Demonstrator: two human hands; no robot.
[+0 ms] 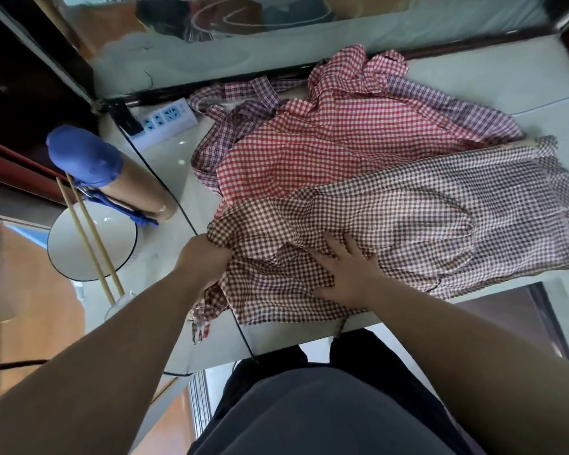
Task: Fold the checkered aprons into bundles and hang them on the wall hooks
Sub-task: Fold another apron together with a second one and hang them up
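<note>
A brown-and-white checkered apron [424,218] lies spread and rumpled on the white table [473,80], nearest to me. My left hand [204,257] grips its bunched left edge. My right hand [349,270] lies flat on the cloth with fingers spread, pressing it down. Behind it lies a red-and-white checkered apron [326,149], and a purple checkered apron [230,119] pokes out from under that one at the back. No wall hooks are in view.
A white bowl [89,244] with two chopsticks [89,238] across it stands at the table's left. Beside it is a brown cylinder with a blue cap [89,159]. A white power strip [165,119] lies at the back left, and a black cable [184,218] runs across the table.
</note>
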